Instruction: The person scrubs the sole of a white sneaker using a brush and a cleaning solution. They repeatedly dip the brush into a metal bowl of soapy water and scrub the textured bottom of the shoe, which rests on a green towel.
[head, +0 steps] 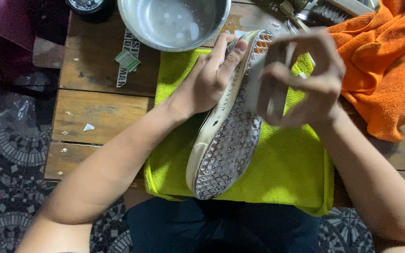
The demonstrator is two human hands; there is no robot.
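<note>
Shoe lies sole-up on the lime-green towel, toe pointing far, heel near the body. Cream sidewall faces left; patterned tread faces up.

Left hand clamps the far half of the shoe, fingers pressed together along the sidewall, thumb over the edge at the toe. Firm hold.

Right hand hovers over the tread at mid-sole, motion-blurred. Fingers curl around something pale and flat, possibly a small brush or pad; cannot tell what it is or how tightly it is pinched.

Tread shows whitish film or suds across most of its length, brown grime showing in the grooves, more so towards the toe. Judged state: scrubbing well under way, rinsing and wiping not done.

Steel bowl of cloudy water sits far, touching the towel's far edge. Orange cloth bunched at right. Slatted wooden table underneath, scraps of paper on it.
</note>
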